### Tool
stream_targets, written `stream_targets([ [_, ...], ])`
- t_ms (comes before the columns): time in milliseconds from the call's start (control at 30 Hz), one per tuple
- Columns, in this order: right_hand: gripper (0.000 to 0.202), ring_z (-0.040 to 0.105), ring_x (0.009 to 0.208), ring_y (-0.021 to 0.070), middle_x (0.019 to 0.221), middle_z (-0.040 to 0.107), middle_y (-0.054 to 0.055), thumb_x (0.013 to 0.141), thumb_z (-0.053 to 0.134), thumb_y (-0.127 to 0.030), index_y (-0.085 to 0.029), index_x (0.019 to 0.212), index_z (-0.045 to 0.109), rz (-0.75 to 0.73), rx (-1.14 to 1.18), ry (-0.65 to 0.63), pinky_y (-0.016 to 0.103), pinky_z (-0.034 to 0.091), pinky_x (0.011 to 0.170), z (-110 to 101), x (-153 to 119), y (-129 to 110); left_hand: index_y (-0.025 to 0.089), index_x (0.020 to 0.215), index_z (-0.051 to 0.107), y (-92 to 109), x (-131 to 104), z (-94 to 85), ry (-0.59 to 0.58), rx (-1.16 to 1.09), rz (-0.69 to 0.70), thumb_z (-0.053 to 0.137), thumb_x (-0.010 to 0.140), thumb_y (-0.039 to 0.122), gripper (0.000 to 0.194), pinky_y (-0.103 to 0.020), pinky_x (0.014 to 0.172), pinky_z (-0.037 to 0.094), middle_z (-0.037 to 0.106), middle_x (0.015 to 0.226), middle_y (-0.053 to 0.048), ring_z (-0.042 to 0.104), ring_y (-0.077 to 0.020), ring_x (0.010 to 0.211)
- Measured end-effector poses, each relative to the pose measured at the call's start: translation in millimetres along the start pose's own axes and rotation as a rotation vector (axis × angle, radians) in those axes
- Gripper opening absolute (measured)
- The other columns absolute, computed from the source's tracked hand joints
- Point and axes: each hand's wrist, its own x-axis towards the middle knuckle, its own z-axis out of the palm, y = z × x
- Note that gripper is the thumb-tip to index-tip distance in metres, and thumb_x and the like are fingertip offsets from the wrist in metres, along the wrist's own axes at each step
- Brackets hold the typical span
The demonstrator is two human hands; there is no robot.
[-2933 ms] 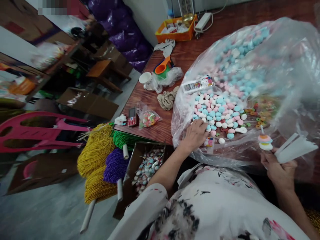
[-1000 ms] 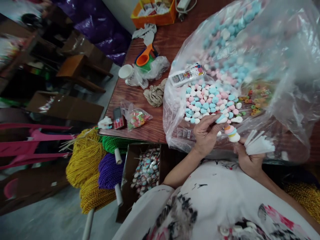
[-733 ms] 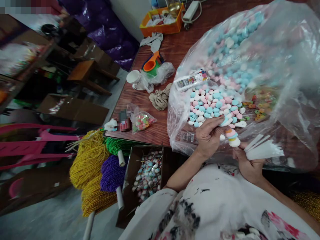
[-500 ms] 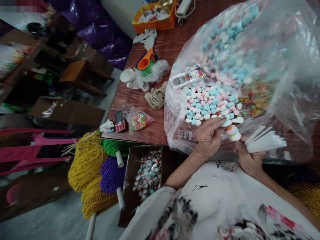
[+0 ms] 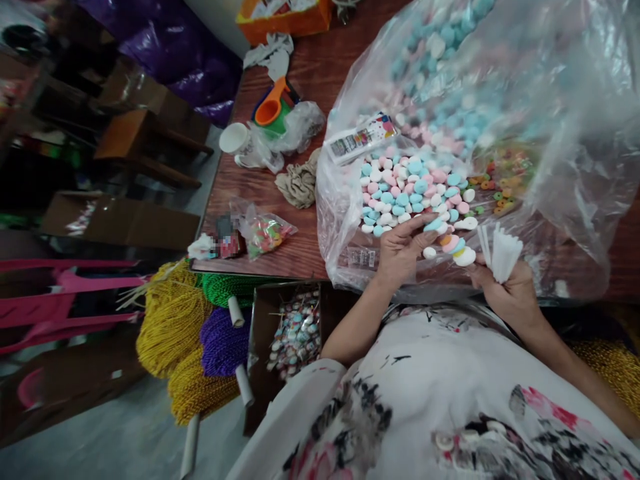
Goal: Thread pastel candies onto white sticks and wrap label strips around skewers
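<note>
My left hand [image 5: 400,257] has thumb and fingers pinched on a pale blue candy [image 5: 433,226], just left of a short stack of candies [image 5: 457,248]. The stack shows pink, orange, blue, yellow and white layers. My right hand [image 5: 507,287] is closed round a bundle of white sticks [image 5: 506,252] that point upward. Its fingertips are at the white end of the stack; any stick inside the stack is hidden. A lone white candy [image 5: 429,253] shows by my left fingers. Behind them, pink, blue and white candies [image 5: 400,190] lie in a pile.
A large clear plastic bag [image 5: 345,227] full of candies spreads over the wooden table [image 5: 305,243]. Ring-shaped candies [image 5: 500,193] lie at its right. Left stand a cup [image 5: 235,139], a cloth [image 5: 299,183] and a small candy bag [image 5: 267,233]. Below is a box of wrapped lollipops [image 5: 297,327].
The stick bundle in my right hand has turned from pointing right to pointing upward. The stack has tilted toward lying flatter. The whole view has shifted slightly.
</note>
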Motion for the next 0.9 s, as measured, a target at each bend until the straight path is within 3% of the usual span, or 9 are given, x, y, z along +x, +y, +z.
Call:
stream_targets([
  [100, 0.032, 0.046, 0.05, 0.0104, 0.053, 0.052, -0.004, 0.09, 0.063, -0.035, -0.019, 0.063, 0.058, 0.022, 0.005, -0.033, 0.026, 0.038, 0.052, -1, -2, 5, 0.024, 0.103, 0.077, -5, 1, 1.1, 0.042, -0.016, 0.027, 0.084, 0.073, 0.045, 0.038, -0.039, 0.091, 0.061, 0.076, 0.107, -0.003, 0.073, -0.0202, 0.096],
  [233, 0.028, 0.043, 0.05, 0.0099, 0.053, 0.051, -0.004, 0.087, 0.067, -0.035, -0.019, 0.064, 0.061, 0.058, -0.014, -0.05, 0.025, 0.036, 0.051, -4, 1, 8, 0.028, 0.121, 0.07, 13, 6, 2.3, -0.177, 0.109, 0.088, 0.077, 0.081, 0.047, 0.045, -0.037, 0.091, 0.059, 0.068, 0.128, -0.006, 0.068, -0.023, 0.112],
  [333, 0.026, 0.041, 0.05, 0.0101, 0.053, 0.051, -0.004, 0.085, 0.068, -0.034, -0.019, 0.064, 0.063, 0.07, -0.033, -0.057, 0.026, 0.036, 0.05, -6, 3, 9, 0.022, 0.106, 0.074, 24, 10, 2.5, -0.287, 0.279, 0.117, 0.067, 0.088, 0.053, 0.037, -0.033, 0.09, 0.057, 0.072, 0.113, -0.008, 0.068, -0.0201, 0.105],
  [400, 0.024, 0.042, 0.049, 0.0108, 0.053, 0.051, -0.003, 0.086, 0.068, -0.034, -0.02, 0.066, 0.065, 0.07, -0.041, -0.046, 0.027, 0.036, 0.05, -5, 3, 7, 0.018, 0.093, 0.075, 25, 10, 1.9, -0.278, 0.309, 0.041, 0.061, 0.09, 0.056, 0.04, -0.028, 0.081, 0.057, 0.071, 0.093, -0.006, 0.067, -0.0154, 0.088],
  [467, 0.023, 0.043, 0.048, 0.0114, 0.052, 0.052, -0.003, 0.086, 0.066, -0.035, -0.021, 0.069, 0.067, 0.078, -0.029, -0.044, 0.027, 0.036, 0.049, -4, 3, 4, 0.017, 0.089, 0.073, 25, 10, 0.6, -0.252, 0.261, -0.078, 0.061, 0.089, 0.059, 0.043, -0.024, 0.069, 0.055, 0.069, 0.086, -0.004, 0.064, -0.0123, 0.076],
  [600, 0.019, 0.051, 0.05, 0.0126, 0.056, 0.058, -0.003, 0.088, 0.064, -0.036, -0.02, 0.08, 0.071, 0.121, 0.065, -0.069, 0.028, 0.042, 0.051, 0, 1, -3, 0.016, 0.088, 0.072, 27, 9, -5.1, -0.204, 0.181, -0.135, 0.066, 0.085, 0.059, 0.044, -0.024, 0.068, 0.054, 0.068, 0.088, -0.004, 0.063, -0.0128, 0.077],
  [700, 0.017, 0.053, 0.052, 0.0126, 0.057, 0.06, -0.003, 0.087, 0.066, -0.035, -0.021, 0.083, 0.073, 0.109, 0.074, -0.066, 0.028, 0.044, 0.054, 1, 0, -2, 0.017, 0.101, 0.072, 36, 7, -16.6, -0.229, 0.221, -0.113, 0.059, 0.09, 0.059, 0.045, -0.026, 0.073, 0.056, 0.068, 0.097, -0.006, 0.064, -0.0136, 0.082],
  [800, 0.014, 0.054, 0.053, 0.0123, 0.06, 0.06, -0.003, 0.088, 0.068, -0.034, -0.022, 0.088, 0.074, 0.096, 0.052, -0.001, 0.028, 0.045, 0.055, -8, -4, 9, 0.021, 0.124, 0.065, 50, -3, -36.3, -0.305, 0.482, -0.034, 0.06, 0.089, 0.06, 0.053, -0.031, 0.081, 0.056, 0.064, 0.114, -0.008, 0.064, -0.0177, 0.093],
  [900, 0.012, 0.056, 0.057, 0.0127, 0.065, 0.061, -0.002, 0.088, 0.069, -0.035, -0.025, 0.092, 0.074, 0.146, 0.059, 0.061, 0.027, 0.047, 0.054, -22, -10, 27, 0.023, 0.125, 0.064, 60, -18, -54.6, -0.404, 1.035, 0.084, 0.073, 0.081, 0.053, 0.054, -0.044, 0.097, 0.049, 0.059, 0.116, -0.009, 0.055, -0.0249, 0.106],
])
